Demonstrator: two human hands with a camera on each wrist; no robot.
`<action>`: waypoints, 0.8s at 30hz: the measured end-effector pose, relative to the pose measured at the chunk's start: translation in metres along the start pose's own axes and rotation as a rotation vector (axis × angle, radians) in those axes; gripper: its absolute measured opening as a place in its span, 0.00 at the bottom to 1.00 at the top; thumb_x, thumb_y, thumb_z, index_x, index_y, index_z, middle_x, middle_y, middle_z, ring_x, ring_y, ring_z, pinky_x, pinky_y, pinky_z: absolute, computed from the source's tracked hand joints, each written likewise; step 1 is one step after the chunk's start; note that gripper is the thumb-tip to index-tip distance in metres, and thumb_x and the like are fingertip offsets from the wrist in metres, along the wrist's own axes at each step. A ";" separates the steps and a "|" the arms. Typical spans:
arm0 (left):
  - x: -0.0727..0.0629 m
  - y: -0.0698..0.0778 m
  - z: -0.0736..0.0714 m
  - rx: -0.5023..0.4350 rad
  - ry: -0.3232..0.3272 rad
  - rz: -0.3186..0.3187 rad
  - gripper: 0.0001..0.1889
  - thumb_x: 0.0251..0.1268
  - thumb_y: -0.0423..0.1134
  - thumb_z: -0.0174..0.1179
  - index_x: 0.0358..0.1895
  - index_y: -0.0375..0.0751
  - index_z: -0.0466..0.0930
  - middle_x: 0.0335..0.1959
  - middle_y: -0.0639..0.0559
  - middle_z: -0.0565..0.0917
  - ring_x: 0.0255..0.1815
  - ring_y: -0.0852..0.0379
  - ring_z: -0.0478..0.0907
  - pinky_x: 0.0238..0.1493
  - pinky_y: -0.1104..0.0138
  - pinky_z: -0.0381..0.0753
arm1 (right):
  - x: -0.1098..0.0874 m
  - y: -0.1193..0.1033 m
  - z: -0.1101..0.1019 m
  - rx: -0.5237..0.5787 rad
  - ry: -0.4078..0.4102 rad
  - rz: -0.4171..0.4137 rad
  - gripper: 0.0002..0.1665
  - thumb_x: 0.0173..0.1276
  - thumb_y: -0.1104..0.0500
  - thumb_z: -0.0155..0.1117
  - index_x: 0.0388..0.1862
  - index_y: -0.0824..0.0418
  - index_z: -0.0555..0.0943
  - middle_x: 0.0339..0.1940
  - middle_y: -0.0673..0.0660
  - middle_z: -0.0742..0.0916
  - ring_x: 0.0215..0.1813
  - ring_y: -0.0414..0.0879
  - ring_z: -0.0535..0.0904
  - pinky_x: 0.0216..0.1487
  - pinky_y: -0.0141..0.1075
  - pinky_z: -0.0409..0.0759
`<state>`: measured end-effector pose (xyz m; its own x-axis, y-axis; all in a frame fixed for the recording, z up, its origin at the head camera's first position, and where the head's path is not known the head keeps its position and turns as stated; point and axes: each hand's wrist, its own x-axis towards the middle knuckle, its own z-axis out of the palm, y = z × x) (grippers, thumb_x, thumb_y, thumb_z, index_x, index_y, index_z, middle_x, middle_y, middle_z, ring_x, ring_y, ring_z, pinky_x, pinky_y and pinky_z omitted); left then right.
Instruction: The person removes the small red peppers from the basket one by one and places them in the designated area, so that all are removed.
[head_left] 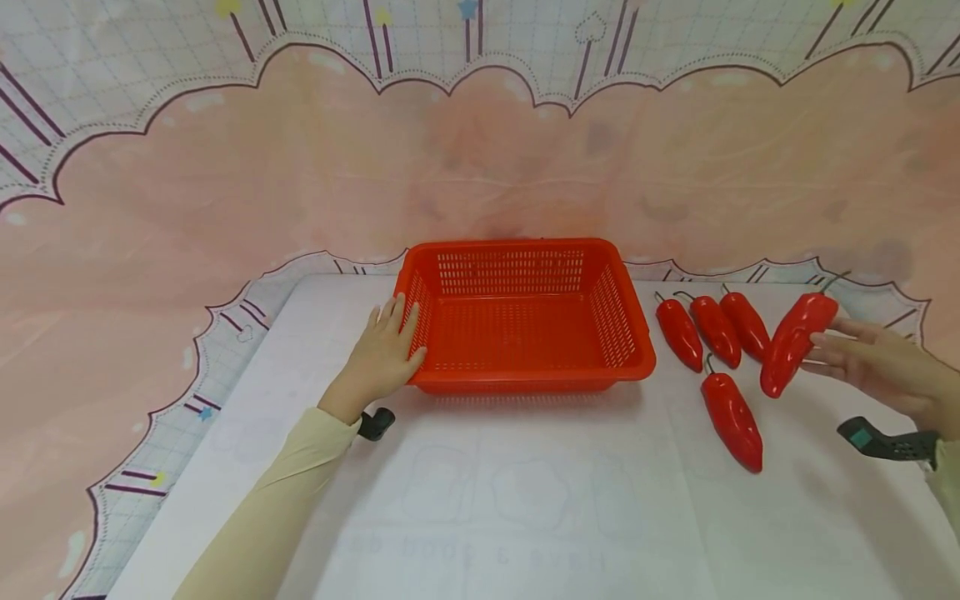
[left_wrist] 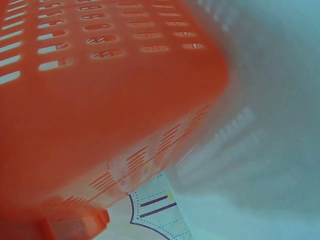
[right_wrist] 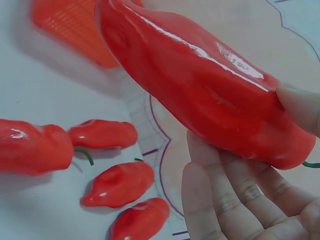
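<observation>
An orange-red plastic basket (head_left: 517, 386) with slotted walls stands on the white table, nothing inside it. My left hand (head_left: 381, 350) rests on its left rim with the fingers laid over the edge; the left wrist view shows only the basket's outer wall (left_wrist: 125, 95). At the right, my right hand (head_left: 873, 362) holds a red pepper (head_left: 797, 342) above the table. In the right wrist view the thumb presses one side of the held pepper (right_wrist: 200, 85) and the fingers support it from the other. Several more red peppers (head_left: 735, 421) lie between basket and hand.
The white table (head_left: 480, 508) has faint printed lettering. Behind it hangs a patterned cloth (head_left: 360, 167) in pink and white with scalloped lines. Three peppers lie side by side near the back edge, with another in front of them. A dark wrist device (head_left: 888, 440) sits on the right wrist.
</observation>
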<state>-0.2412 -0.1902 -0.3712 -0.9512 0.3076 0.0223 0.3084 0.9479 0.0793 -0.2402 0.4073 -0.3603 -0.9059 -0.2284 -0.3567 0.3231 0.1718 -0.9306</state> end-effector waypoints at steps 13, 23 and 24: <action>-0.001 0.001 -0.001 0.006 -0.001 0.008 0.35 0.68 0.45 0.45 0.72 0.29 0.49 0.74 0.28 0.46 0.75 0.32 0.43 0.75 0.46 0.42 | -0.002 0.013 0.000 0.126 -0.020 -0.046 0.32 0.74 0.61 0.44 0.70 0.39 0.48 0.42 0.34 0.84 0.42 0.34 0.84 0.39 0.30 0.84; 0.001 0.000 0.000 -0.002 -0.015 0.002 0.35 0.68 0.47 0.45 0.72 0.30 0.49 0.74 0.29 0.44 0.76 0.33 0.42 0.75 0.47 0.42 | -0.001 0.024 0.000 0.102 -0.032 0.001 0.18 0.74 0.60 0.43 0.53 0.35 0.64 0.41 0.35 0.84 0.41 0.35 0.83 0.41 0.32 0.84; 0.001 0.000 0.000 -0.004 -0.015 0.001 0.35 0.68 0.47 0.45 0.72 0.30 0.48 0.74 0.29 0.44 0.76 0.33 0.41 0.76 0.47 0.42 | -0.001 0.025 0.000 0.102 -0.036 0.005 0.17 0.74 0.60 0.43 0.51 0.35 0.65 0.41 0.35 0.85 0.41 0.35 0.83 0.41 0.32 0.84</action>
<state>-0.2419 -0.1896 -0.3715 -0.9508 0.3098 0.0075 0.3093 0.9473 0.0836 -0.2310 0.4116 -0.3831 -0.8942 -0.2627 -0.3625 0.3556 0.0753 -0.9316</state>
